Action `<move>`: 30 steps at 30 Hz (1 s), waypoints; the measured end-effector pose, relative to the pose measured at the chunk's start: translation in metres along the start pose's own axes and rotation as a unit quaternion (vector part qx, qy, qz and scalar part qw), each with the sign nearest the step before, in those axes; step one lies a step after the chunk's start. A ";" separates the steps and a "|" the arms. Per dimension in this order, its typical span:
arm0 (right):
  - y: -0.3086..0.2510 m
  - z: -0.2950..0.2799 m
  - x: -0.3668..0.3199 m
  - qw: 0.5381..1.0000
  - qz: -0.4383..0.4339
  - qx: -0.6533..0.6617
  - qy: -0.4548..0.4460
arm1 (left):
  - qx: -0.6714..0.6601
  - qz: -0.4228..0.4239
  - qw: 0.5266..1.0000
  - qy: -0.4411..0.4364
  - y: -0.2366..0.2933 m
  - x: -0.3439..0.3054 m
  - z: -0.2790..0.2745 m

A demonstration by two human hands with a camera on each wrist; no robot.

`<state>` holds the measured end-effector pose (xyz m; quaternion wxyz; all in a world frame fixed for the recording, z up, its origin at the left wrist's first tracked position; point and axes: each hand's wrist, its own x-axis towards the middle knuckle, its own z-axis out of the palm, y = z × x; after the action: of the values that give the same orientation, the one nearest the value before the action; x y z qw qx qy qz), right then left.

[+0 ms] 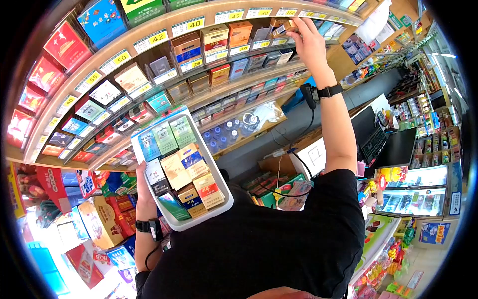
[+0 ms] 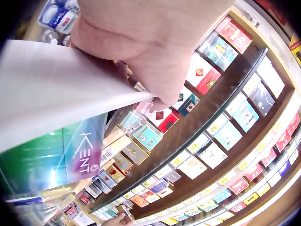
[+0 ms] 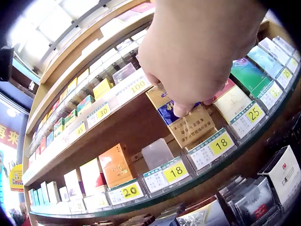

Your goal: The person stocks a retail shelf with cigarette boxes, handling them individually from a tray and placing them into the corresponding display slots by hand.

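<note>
My left hand (image 1: 142,180) grips the side of a white plastic tray (image 1: 225,207) held in front of the chest. Several cigarette packs stand in it, among them green ones (image 1: 182,131) and a red-and-white one (image 1: 206,187). In the left wrist view the thumb lies over the tray wall (image 2: 51,89), beside a green-purple Kent pack (image 2: 70,150). My right hand (image 1: 309,45) reaches to the shelf and pinches a gold-and-blue cigarette pack (image 3: 190,127) from above. That pack tilts in a slot behind a label (image 3: 211,147) reading 18; the hand covers its upper end.
Curved wooden shelves (image 1: 214,15) hold rows of cigarette packs behind price labels. Next to the gripped pack are a clear plastic pusher (image 3: 157,153) and an orange pack (image 3: 115,165). Bottles (image 1: 224,134) stand lower down. A counter with a keyboard (image 1: 374,144) is at right.
</note>
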<state>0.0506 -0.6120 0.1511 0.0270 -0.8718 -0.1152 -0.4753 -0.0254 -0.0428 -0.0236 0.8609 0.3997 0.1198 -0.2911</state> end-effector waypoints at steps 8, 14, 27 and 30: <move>-0.001 0.005 -0.002 0.999 0.027 -0.024 -0.018 | -0.015 -0.004 1.000 0.010 0.000 -0.001 0.004; -0.010 0.003 0.001 0.998 0.050 -0.013 -0.024 | 0.004 -0.007 1.000 -0.020 0.002 -0.002 0.000; -0.010 0.011 -0.001 0.996 0.063 0.007 -0.055 | 0.046 -0.032 0.998 -0.016 0.022 0.013 -0.018; -0.010 0.012 0.001 0.995 0.049 -0.013 -0.085 | 0.068 -0.006 0.998 0.017 0.025 0.020 -0.018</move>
<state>0.0583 -0.6007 0.1446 0.0285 -0.9138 -0.0679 -0.3993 0.0058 -0.0247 -0.0283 0.8280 0.4612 0.1167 -0.2969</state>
